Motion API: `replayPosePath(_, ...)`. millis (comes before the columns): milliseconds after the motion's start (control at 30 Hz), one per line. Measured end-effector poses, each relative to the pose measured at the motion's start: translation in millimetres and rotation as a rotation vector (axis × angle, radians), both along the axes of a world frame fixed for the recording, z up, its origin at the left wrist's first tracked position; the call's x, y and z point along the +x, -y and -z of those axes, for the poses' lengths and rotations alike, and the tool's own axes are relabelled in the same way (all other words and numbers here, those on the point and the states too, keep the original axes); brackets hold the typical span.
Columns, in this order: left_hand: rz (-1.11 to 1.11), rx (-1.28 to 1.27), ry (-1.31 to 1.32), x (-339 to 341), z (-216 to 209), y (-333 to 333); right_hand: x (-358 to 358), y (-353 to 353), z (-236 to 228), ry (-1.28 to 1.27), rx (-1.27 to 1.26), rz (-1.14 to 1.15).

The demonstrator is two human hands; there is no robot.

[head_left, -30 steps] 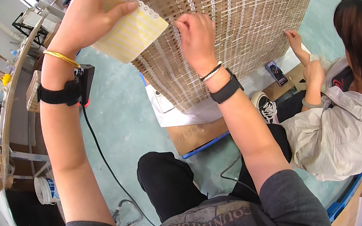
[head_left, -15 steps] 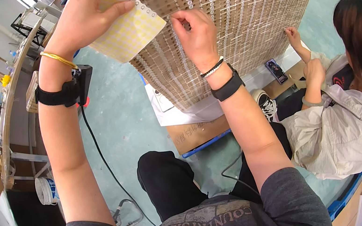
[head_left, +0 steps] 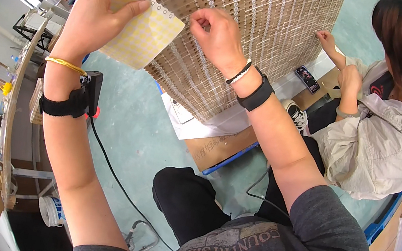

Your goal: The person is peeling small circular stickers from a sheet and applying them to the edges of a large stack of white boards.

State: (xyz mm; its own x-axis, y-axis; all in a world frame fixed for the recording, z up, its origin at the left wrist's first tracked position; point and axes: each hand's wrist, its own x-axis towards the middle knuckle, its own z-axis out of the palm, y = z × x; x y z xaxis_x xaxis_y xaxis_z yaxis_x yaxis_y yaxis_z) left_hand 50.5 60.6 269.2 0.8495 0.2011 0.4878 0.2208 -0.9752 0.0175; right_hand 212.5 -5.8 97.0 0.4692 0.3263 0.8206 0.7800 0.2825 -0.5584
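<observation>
My left hand (head_left: 94, 16) grips a sheet of stickers (head_left: 144, 32), backed in yellow and white checks, with small round white stickers along its upper edge. The thumb lies across the front of the sheet. Just right of the sheet, my right hand (head_left: 217, 39) has thumb and forefinger pinched together close to a brown board (head_left: 269, 26). Whatever may be between those fingertips is too small to make out. The tall board is full of holes and carries lines of small round white stickers and thin pale strips.
At the right sits a co-worker (head_left: 367, 136), one hand by the board's far edge. A phone (head_left: 306, 79) lies near the board's base, on cardboard (head_left: 223, 150) and white paper. A black cable (head_left: 119, 178) runs from my left wrist. A long workbench (head_left: 16, 112) lines the left side.
My right hand and wrist have shifted very slightly, still pinched before the board. My left hand and the sticker sheet stay almost exactly in place.
</observation>
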Motion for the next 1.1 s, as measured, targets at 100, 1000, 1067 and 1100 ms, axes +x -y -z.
replayPosePath(100, -0.022, -0.004, -0.010, 0, 1, 0, 1, 1, 2, -0.026, -0.003, -0.048)
replayPosePath(1000, 0.004, 0.051, 0.011, 0, 3, -12, -2, 6, 6, -0.388, -0.124, -0.221)
replayPosePath(1067, 0.009, 0.063, 0.006, 0, 3, -14, -3, 5, 6, -0.355, -0.120, -0.178)
replayPosePath(1100, 0.021, 0.070, 0.007, 0, 3, -14, -3, 5, 6, -0.355, -0.121, -0.179)
